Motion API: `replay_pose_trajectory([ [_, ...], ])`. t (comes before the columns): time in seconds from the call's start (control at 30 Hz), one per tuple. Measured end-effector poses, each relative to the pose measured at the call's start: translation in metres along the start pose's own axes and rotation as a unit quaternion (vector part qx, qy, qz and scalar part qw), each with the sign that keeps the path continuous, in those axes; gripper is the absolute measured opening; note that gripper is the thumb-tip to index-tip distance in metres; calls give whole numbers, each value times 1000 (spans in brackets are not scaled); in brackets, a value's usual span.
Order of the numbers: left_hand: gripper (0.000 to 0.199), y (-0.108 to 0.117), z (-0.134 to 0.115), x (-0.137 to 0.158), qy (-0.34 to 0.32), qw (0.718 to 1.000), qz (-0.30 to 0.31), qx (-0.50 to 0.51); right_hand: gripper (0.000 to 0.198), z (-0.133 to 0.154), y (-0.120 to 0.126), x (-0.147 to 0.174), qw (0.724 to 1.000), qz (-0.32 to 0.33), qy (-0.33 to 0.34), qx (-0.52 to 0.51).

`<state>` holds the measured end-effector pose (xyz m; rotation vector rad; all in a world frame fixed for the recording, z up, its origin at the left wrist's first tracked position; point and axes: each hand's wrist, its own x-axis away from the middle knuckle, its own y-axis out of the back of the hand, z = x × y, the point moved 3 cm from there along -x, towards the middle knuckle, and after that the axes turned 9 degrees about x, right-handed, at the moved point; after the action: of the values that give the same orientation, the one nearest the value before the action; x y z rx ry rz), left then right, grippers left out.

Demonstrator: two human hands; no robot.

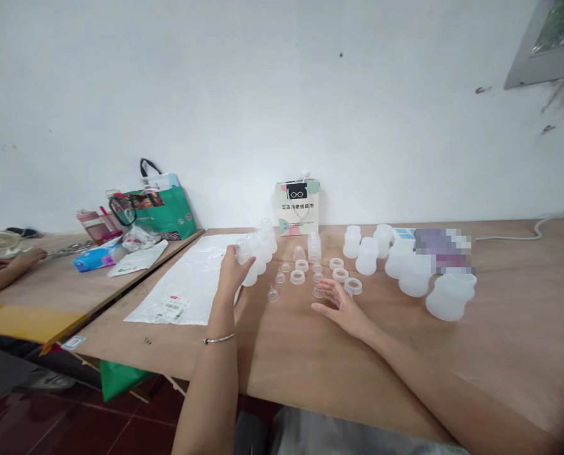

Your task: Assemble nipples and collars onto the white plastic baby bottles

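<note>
My left hand [235,268] is closed around the nearest translucent baby bottle [250,276], at the front of a row of capped bottles [265,237]. My right hand [339,303] hovers low over the table with fingers apart, holding nothing. Beside its fingertips lies a clear silicone teat [318,290], partly covered by them. Several more teats [281,276] and white collar rings [298,277] lie between my hands, with other rings [353,286] just beyond the right one. Behind them stand a stack of clear caps [314,246] and a single cap [300,253].
Open-topped bottles [413,278] stand to the right beside a blurred-out package [441,246]. A white mailing bag [187,278] lies left, and a paper gift bag [298,208] stands against the wall. On the adjoining table are a green bag [171,215] and another person's hands [26,259].
</note>
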<state>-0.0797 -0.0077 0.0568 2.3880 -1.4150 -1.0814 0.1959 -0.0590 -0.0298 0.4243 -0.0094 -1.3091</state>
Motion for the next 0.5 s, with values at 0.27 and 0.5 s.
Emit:
replay_pose_trajectory([
  [0.27, 49, -10, 8, 1, 6, 999, 26, -42, 58, -1, 1, 0, 1000, -6, 3, -3],
  [0.5, 80, -3, -4, 5, -39, 997, -55, -24, 46, 8, 1, 0, 999, -33, 3, -40],
])
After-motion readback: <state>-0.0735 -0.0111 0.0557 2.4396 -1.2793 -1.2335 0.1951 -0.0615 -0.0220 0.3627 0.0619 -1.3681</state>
